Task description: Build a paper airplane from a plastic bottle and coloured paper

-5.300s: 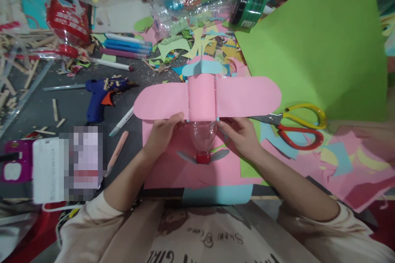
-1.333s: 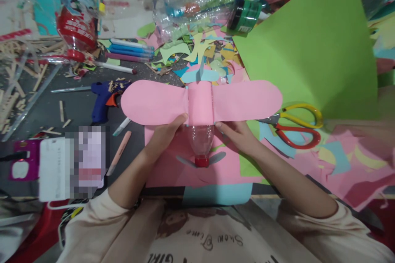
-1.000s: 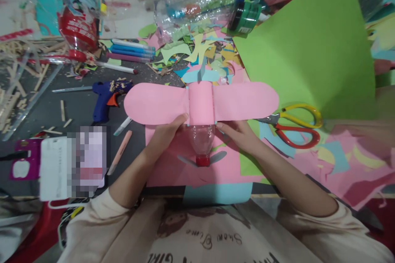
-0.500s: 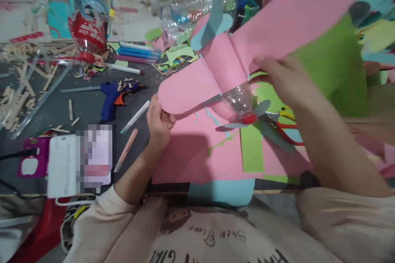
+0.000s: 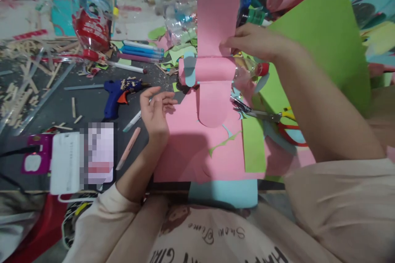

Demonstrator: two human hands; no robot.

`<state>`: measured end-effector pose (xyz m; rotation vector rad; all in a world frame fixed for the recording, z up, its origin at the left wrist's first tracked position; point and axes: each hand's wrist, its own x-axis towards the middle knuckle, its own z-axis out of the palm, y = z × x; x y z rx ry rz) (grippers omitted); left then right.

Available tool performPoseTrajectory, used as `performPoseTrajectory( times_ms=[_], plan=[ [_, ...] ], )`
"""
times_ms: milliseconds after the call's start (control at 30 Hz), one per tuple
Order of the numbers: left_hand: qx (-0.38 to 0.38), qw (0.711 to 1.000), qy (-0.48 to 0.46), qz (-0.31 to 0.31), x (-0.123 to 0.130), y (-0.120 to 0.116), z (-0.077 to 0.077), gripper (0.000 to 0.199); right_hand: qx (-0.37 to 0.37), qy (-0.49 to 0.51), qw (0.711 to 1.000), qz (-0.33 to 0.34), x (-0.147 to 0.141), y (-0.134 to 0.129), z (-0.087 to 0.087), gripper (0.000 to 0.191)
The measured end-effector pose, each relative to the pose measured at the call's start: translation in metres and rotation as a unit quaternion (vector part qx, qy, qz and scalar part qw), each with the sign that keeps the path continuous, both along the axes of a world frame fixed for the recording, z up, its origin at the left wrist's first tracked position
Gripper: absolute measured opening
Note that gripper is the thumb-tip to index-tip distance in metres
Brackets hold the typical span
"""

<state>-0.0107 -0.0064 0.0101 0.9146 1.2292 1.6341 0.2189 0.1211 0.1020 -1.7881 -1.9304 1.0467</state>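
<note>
A plastic-bottle model plane [image 5: 216,70], wrapped in pink paper, lies sideways over the pink sheet [image 5: 182,152]. Its long pink wing [image 5: 217,12] points away from me and a shorter pink one [image 5: 213,107] points toward me. Light-blue fins stick out near both ends, and the red cap [image 5: 262,69] faces right. My right hand [image 5: 253,43] pinches the edge of the far wing near its base. Nothing is in my left hand [image 5: 156,111]; its fingers are spread apart, left of the plane and above the table, close to a white marker [image 5: 132,121].
A blue glue gun [image 5: 115,96] lies on the left, with wooden sticks [image 5: 18,102] beyond it. Red-handled scissors [image 5: 271,117] rest right of the plane. A green sheet [image 5: 324,49] stands tilted at the right. A phone [image 5: 100,152] and a white power bank [image 5: 65,163] are near the front edge.
The plane has turned so that its wings point away from and toward me, and it has come down lower. My left hand has let go of the wing; my right hand has shifted left and farther away.
</note>
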Motion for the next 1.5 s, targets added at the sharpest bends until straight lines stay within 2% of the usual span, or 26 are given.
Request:
performPoseTrajectory(
  times_ms=[100,167,200,233,267,300,333,367,400,467,500,533,600,667,767,867,900,967,1033,1100,1200,1300,1400,1467,1500],
  plan=[
    [0.01,1.0,0.024,-0.006,-0.001,0.0,-0.002,0.036,0.048,0.0,0.999,-0.018,0.009,-0.006,-0.007,0.008],
    [0.024,0.999,0.042,0.005,-0.002,0.0,-0.001,0.036,0.1,-0.006,0.993,-0.065,0.018,-0.026,-0.012,0.017],
    [0.033,0.998,0.053,0.014,-0.003,0.0,0.0,0.036,0.159,-0.005,0.983,-0.089,0.022,-0.043,-0.014,0.024],
    [0.043,0.997,0.064,0.022,-0.003,0.0,0.001,0.035,0.212,-0.004,0.974,-0.082,0.023,-0.064,-0.016,0.028],
    [0.05,0.995,0.075,0.03,-0.003,0.0,0.002,0.034,0.264,-0.001,0.963,-0.058,0.023,-0.089,-0.018,0.024],
    [0.054,0.994,0.085,0.035,-0.003,0.0,0.003,0.032,0.272,0.001,0.962,-0.011,0.02,-0.117,-0.021,0.019],
    [0.053,0.994,0.091,0.038,-0.003,0.0,0.004,0.03,0.265,0.018,0.963,0.051,0.015,-0.145,-0.025,0.016],
    [0.046,0.994,0.094,0.038,-0.002,-0.001,0.005,0.027,0.219,0.034,0.965,0.138,0.008,-0.173,-0.031,0.02],
    [0.035,0.994,0.093,0.034,-0.002,-0.001,0.005,0.024,0.204,0.062,0.942,0.261,0.001,-0.199,-0.037,0.026],
    [0.014,0.996,0.085,0.023,0.0,-0.002,0.005,0.021,0.173,0.061,0.89,0.417,-0.012,-0.24,-0.053,0.024],
    [0.006,0.996,0.082,0.017,0.0,-0.002,0.004,0.021,0.179,0.053,0.875,0.446,-0.017,-0.254,-0.061,0.035],
    [0.0,0.997,0.079,0.013,0.001,-0.002,0.003,0.021,0.186,0.043,0.873,0.448,-0.019,-0.263,-0.069,0.044],
    [-0.01,0.997,0.078,0.014,0.002,-0.001,0.002,0.021,0.19,0.03,0.868,0.457,-0.021,-0.27,-0.079,0.05],
    [-0.016,0.997,0.079,0.023,0.001,0.0,0.002,0.02,0.171,0.033,0.869,0.463,-0.018,-0.267,-0.082,0.05],
    [-0.027,0.997,0.074,0.016,-0.004,0.003,0.007,0.012,0.136,0.073,0.88,0.45,-0.013,-0.253,-0.076,0.053],
    [-0.055,0.984,0.151,-0.072,-0.017,0.007,0.014,0.005,0.121,0.09,0.9,0.409,-0.01,-0.232,-0.069,0.049],
    [-0.062,0.969,0.212,-0.113,-0.021,0.008,0.016,0.007,0.126,0.074,0.91,0.389,-0.01,-0.225,-0.069,0.042],
    [-0.068,0.915,0.354,-0.18,-0.031,0.009,0.022,0.014,0.151,0.038,0.927,0.342,-0.01,-0.213,-0.071,0.036],
    [-0.071,0.86,0.458,-0.213,-0.04,0.008,0.026,0.022,0.176,0.021,0.936,0.305,-0.009,-0.205,-0.074,0.032],
    [-0.08,0.829,0.507,-0.22,-0.048,0.006,0.028,0.028,0.199,0.016,0.938,0.283,-0.006,-0.203,-0.075,0.029],
    [-0.078,0.816,0.539,-0.192,-0.055,-0.001,0.028,0.026,0.257,-0.017,0.937,0.235,0.004,-0.209,-0.075,0.028],
    [-0.018,0.81,0.562,-0.165,-0.052,-0.016,0.028,0.015,0.311,-0.066,0.937,0.144,0.02,-0.224,-0.073,0.026],
    [0.081,0.779,0.568,-0.253,-0.037,-0.038,0.031,0.011,0.294,-0.131,0.945,0.053,0.037,-0.244,-0.078,0.037],
    [0.127,0.748,0.558,-0.335,-0.024,-0.052,0.033,0.015,0.277,-0.164,0.946,0.037,0.045,-0.257,-0.085,0.049],
    [0.131,0.742,0.556,-0.352,-0.018,-0.057,0.034,0.016,0.277,-0.165,0.946,0.038,0.048,-0.262,-0.088,0.049]
  ],
)
